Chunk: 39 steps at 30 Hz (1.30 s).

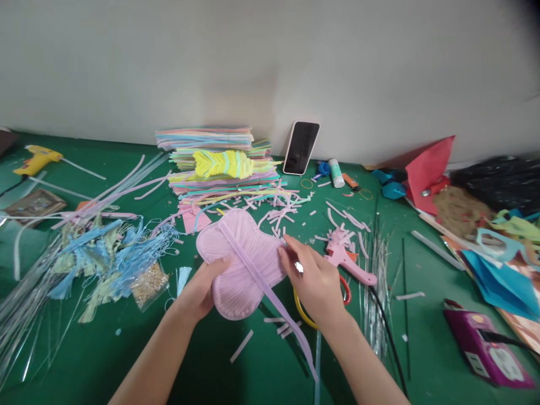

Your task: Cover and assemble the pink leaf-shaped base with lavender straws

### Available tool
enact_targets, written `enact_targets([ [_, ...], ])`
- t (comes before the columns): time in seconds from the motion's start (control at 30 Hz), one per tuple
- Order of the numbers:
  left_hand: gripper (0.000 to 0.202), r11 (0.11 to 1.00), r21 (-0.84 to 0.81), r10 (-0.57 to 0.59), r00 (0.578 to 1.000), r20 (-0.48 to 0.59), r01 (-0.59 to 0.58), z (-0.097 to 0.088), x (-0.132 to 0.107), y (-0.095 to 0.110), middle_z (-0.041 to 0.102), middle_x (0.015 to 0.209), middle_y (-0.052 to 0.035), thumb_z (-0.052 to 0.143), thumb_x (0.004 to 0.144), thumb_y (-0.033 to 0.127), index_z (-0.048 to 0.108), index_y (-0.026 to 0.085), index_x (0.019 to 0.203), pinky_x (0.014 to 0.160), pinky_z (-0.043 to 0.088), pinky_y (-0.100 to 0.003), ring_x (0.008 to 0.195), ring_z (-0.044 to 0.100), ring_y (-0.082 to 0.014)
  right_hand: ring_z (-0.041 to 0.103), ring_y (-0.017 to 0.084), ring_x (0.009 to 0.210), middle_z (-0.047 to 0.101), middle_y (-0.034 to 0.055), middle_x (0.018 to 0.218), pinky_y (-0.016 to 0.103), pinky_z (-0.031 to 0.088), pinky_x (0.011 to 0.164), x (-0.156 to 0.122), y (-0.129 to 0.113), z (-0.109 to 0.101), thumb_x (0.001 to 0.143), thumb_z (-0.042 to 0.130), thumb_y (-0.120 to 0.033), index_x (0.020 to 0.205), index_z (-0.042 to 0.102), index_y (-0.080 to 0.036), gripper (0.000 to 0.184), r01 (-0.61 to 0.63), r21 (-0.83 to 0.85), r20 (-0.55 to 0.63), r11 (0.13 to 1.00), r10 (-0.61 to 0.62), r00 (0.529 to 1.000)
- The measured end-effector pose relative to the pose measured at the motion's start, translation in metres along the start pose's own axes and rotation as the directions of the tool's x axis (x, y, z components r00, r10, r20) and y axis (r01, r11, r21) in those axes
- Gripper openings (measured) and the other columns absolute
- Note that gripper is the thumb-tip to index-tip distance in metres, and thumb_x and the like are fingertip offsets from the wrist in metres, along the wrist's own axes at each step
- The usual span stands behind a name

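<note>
Over a green table (202, 371), a lilac flower shape (231, 284) held between two hands

At the near side, the green top lies bare in patches, with short cut strips (242, 346) scattered on it. Above this the left hand (211, 287) has the flower shape by its left edge, thumb on the front and the other fingers hidden behind. The right hand (312, 275) has its fingers bent and nearly closed, thumb and forefinger pinching the right edge. A lilac ribbon (291, 325) crosses the shape and trails toward the near side.

Partly behind the right hand lie scissors (302, 311) with yellow and red handles; a pink glue gun (352, 266) is just beyond. Blue tassels (118, 247) and a bag of beads (149, 284) spread at the left. Farther back come bundles of fuzzy stems (211, 138) — pastel, with a yellow bundle (223, 164) on top — and a dark-screened phone (301, 147) propped before a plain grey wall (253, 67).

Of labels, the purple box (485, 343) at right carries white panels — their print too blurred to read — and the glue stick's (336, 173) wrapper is likewise illegible.
</note>
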<state>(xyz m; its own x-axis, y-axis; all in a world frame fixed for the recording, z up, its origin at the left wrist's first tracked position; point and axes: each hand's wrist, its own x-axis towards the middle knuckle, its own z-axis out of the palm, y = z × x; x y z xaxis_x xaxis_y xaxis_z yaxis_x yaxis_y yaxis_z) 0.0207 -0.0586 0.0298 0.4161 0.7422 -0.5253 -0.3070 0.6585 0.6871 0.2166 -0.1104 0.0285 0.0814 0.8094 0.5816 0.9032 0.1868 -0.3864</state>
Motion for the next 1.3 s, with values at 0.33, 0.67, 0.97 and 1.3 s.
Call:
enact_targets([
  [0.33,0.099,0.916,-0.324,-0.137,0.945,0.296,0.235,0.004,0.007,0.007,0.068,0.121,-0.0119,0.006,0.077,0.084,0.055,0.019,0.134,0.106,0.037,-0.046,0.126,0.051,-0.0354,0.067,0.016,0.063,0.072,0.0084,0.078,0.026,0.051,0.057,0.000,0.008,0.006,0.092,0.055,-0.020,0.101,0.064,-0.011,0.015,0.057,-0.098,-0.032,0.994,-0.061,0.998],
  [0.67,0.077,0.866,-0.483,-0.003,0.967,0.254,0.130,0.018,0.008,-0.001,0.063,0.129,-0.0138,0.031,0.086,0.073,0.049,0.020,0.139,0.107,0.036,-0.049,0.127,0.051,-0.0336,0.070,0.017,0.069,0.074,0.0078,0.084,0.027,0.054,0.063,-0.007,0.009,0.017,0.092,0.056,-0.031,0.100,0.065,-0.014,0.021,-0.100,0.058,0.089,0.993,0.095,0.991],
  [0.97,0.076,0.852,-0.506,-0.045,0.980,0.191,0.138,0.020,0.008,0.002,0.065,0.126,-0.0137,0.026,0.090,0.069,0.048,0.017,0.140,0.110,0.033,-0.048,0.129,0.050,-0.0323,0.069,0.017,0.063,0.074,0.0050,0.076,0.028,0.055,0.060,-0.003,0.007,0.014,0.090,0.055,-0.037,0.090,0.067,-0.017,0.023,-0.363,0.197,0.223,0.910,0.319,0.921],
  [1.3,0.068,0.831,-0.525,-0.030,0.957,0.288,0.183,0.018,0.010,0.001,0.066,0.125,-0.0136,0.024,0.095,0.060,0.047,0.015,0.141,0.112,0.030,-0.046,0.128,0.051,-0.0302,0.067,0.017,0.057,0.072,0.0068,0.072,0.026,0.050,0.053,-0.009,0.009,0.020,0.092,0.051,-0.025,0.095,0.066,-0.011,0.020,-0.037,-0.049,0.064,0.998,0.040,0.997],
])
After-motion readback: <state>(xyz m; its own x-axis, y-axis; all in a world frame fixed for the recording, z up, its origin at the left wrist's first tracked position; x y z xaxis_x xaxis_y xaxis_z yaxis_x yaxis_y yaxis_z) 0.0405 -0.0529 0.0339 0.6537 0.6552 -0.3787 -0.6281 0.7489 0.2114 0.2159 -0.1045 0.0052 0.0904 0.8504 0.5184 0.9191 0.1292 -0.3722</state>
